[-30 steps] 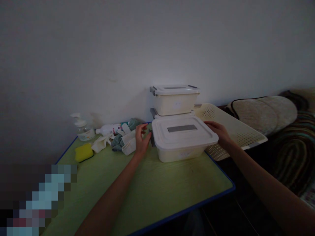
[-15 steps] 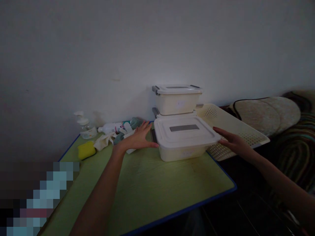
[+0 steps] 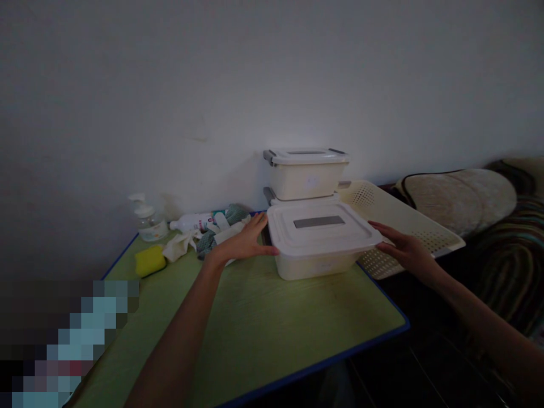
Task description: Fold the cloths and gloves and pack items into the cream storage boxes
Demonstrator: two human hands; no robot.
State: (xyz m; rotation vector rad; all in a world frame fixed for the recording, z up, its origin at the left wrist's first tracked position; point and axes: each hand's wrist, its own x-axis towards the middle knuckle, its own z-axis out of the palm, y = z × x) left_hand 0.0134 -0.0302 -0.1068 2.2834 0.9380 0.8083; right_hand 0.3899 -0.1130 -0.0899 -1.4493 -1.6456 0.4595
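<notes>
A white storage box [image 3: 323, 266] with a white lid [image 3: 314, 235] and a grey strip on its top sits on the green table. My left hand [image 3: 242, 241] is at the lid's left side, thumb on the front left corner and fingers along the edge. At the right corner my right hand [image 3: 403, 249] holds the lid's rim between thumb and fingers, its fingertips partly behind the box. Behind it stands a smaller lidded box [image 3: 308, 180] with grey latches, on top of another box whose lower part is hidden.
A cream perforated basket [image 3: 425, 218] lies to the right. On the left of the blue-edged table [image 3: 272, 340] are a yellow sponge [image 3: 150, 260], a pump bottle [image 3: 151, 224], a white bottle [image 3: 191, 221] and crumpled cloths [image 3: 181, 245]. Rolled blankets [image 3: 463, 198] lie beyond the basket.
My left hand has turned from the box's left latch to the lid's front left corner, thumb reaching inward. My right hand has slid toward the front right corner. The box stays in place.
</notes>
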